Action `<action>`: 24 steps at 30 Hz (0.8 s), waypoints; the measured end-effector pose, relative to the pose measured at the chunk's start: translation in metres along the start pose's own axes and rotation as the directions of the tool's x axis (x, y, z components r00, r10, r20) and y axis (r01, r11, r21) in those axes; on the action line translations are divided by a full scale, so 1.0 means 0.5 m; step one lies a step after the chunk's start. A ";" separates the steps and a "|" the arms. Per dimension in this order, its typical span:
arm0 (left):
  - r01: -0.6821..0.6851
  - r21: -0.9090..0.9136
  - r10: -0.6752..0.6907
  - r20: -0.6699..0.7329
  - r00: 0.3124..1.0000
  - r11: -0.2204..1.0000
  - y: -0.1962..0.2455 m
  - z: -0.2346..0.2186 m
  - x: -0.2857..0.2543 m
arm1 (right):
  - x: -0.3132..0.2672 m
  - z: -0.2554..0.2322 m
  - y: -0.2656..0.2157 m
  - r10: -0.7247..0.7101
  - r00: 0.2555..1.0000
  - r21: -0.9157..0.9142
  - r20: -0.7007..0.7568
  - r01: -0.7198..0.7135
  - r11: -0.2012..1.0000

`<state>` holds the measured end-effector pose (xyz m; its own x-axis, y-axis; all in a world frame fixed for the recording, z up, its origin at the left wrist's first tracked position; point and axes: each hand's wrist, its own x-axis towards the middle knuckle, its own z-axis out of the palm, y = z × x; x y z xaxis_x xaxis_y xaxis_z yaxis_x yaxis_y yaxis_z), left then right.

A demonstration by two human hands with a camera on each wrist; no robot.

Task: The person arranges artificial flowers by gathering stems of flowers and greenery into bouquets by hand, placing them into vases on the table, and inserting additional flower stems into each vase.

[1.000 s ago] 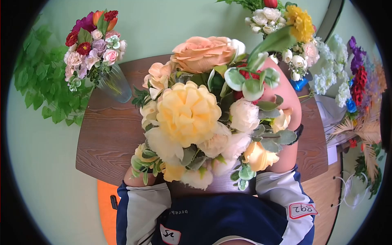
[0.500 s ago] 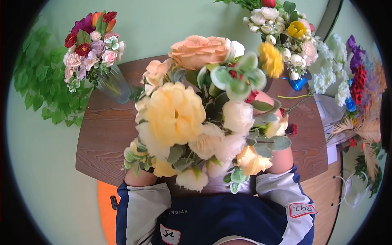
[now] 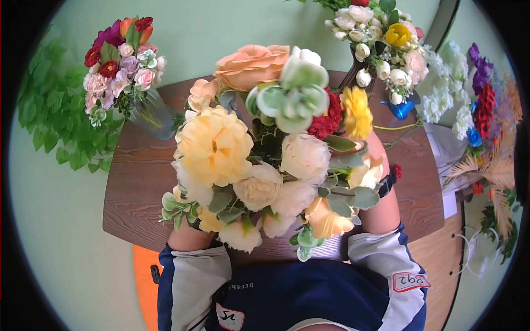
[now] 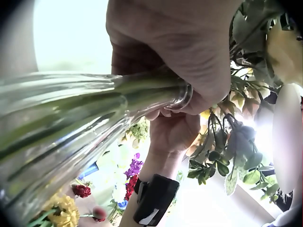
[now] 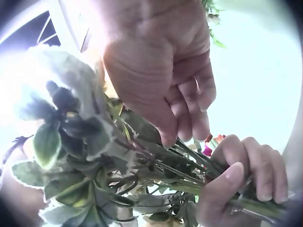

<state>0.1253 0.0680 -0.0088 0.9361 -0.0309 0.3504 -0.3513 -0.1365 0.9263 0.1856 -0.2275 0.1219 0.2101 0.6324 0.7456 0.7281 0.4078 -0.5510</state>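
Note:
A large mixed bouquet (image 3: 259, 160) of peach, cream and white blooms fills the middle of the head view and hides most of both hands. My left hand (image 5: 241, 170) grips the neck of a ribbed clear glass vase (image 4: 71, 113) with green stems inside. Just past the rim, my right hand (image 5: 156, 71) has its thumb and curled fingertips at the stems (image 5: 184, 172); it pinches a stem there. A yellow flower (image 3: 357, 113) and a red bloom (image 3: 326, 117) sit at the bouquet's right side. A pale green leafy sprig (image 3: 301, 96) rises toward the camera.
On the wooden table (image 3: 132, 193), another filled glass vase (image 3: 152, 113) stands at back left. A white-flowered arrangement (image 3: 381, 60) is at back right, near a blue object (image 3: 401, 109). Loose red flowers (image 4: 81, 190) and a yellow flower (image 4: 64, 210) show beside my vase.
The bouquet has shifted left. The yellow flower has come down from the upper right to the bouquet's edge, and the green sprig has moved left with the blooms.

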 end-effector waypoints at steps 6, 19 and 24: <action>0.009 -0.012 -0.009 -0.030 1.000 1.000 -0.027 0.032 -0.032 | -0.031 -0.003 -0.006 -0.112 0.992 -0.111 -0.066 0.104 0.988; 0.032 -0.038 -0.036 -0.096 0.995 0.999 -0.076 0.038 -0.093 | -0.064 -0.034 0.024 0.024 0.947 0.313 0.320 -0.130 0.941; 0.032 -0.056 -0.039 -0.124 0.992 0.998 -0.090 -0.022 -0.121 | -0.014 -0.056 -0.041 0.161 0.928 -0.367 0.335 -0.029 0.930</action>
<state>0.0844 0.0869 -0.0702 0.9394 0.0969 0.3289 -0.3219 -0.0817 0.9433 0.1876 -0.2587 0.1386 0.0935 0.8733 0.4781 0.9102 0.1196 -0.3964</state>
